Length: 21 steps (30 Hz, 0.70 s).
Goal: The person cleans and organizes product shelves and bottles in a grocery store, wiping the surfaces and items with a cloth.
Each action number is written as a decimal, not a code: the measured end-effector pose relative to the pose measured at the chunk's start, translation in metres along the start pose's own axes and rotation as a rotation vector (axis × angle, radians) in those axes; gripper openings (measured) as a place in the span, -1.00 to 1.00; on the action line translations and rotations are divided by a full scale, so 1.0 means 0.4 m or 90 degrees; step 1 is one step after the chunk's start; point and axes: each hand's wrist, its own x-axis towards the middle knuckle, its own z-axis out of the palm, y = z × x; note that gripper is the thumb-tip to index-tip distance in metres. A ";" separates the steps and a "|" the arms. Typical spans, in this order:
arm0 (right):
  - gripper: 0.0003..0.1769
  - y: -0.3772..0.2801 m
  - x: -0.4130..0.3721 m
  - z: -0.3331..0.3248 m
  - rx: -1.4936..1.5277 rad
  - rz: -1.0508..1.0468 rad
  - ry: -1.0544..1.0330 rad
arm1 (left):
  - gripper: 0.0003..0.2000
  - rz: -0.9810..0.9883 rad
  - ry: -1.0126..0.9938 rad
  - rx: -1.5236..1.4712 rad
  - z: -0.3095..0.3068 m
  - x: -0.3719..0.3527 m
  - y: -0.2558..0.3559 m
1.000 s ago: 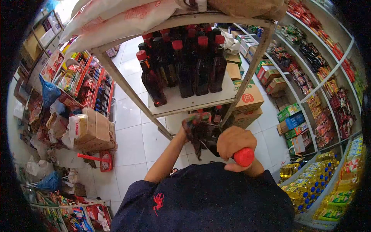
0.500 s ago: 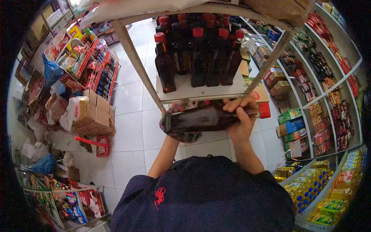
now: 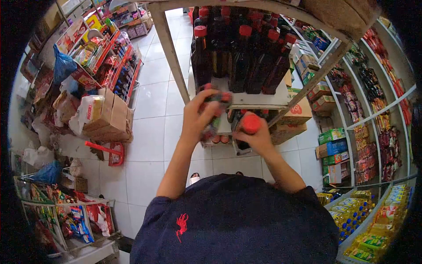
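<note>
Left hand [image 3: 197,115]: gripping blurred cloth [image 3: 217,105] | right hand [image 3: 260,137]: grasping 1 red-capped bottle [image 3: 252,123] | shelf [image 3: 250,99]: dark bottles [image 3: 241,66] just beyond

Two hands [image 3: 198,115], one held bottle [image 3: 252,124], four front-row bottles [image 3: 240,64] (more behind).

Indoor light falls soft and fairly dim, its source out of sight. The floor [image 3: 147,143] looks palest toward the top, with a faint sheen on its tiles. The bottles [image 3: 239,66] and the shirt [image 3: 237,220] sink into near-black, with grain in the dark parts. Motion blur smears the left hand [image 3: 196,112]. Wide-angle distortion bends the right-side shelves [image 3: 349,125], and black vignetting swallows the corners.
</note>
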 end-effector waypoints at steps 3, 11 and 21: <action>-0.44 0.081 -0.023 0.038 0.005 0.036 -0.036 | -0.70 0.150 -0.217 0.329 0.065 -0.004 0.109; -0.20 0.097 -0.059 0.054 0.134 0.024 -0.082 | -0.69 0.022 -0.188 0.243 0.108 -0.035 0.043; -0.74 -0.009 0.083 -0.049 0.245 -0.020 0.110 | -0.87 -0.280 0.030 0.034 -0.153 -0.124 -0.146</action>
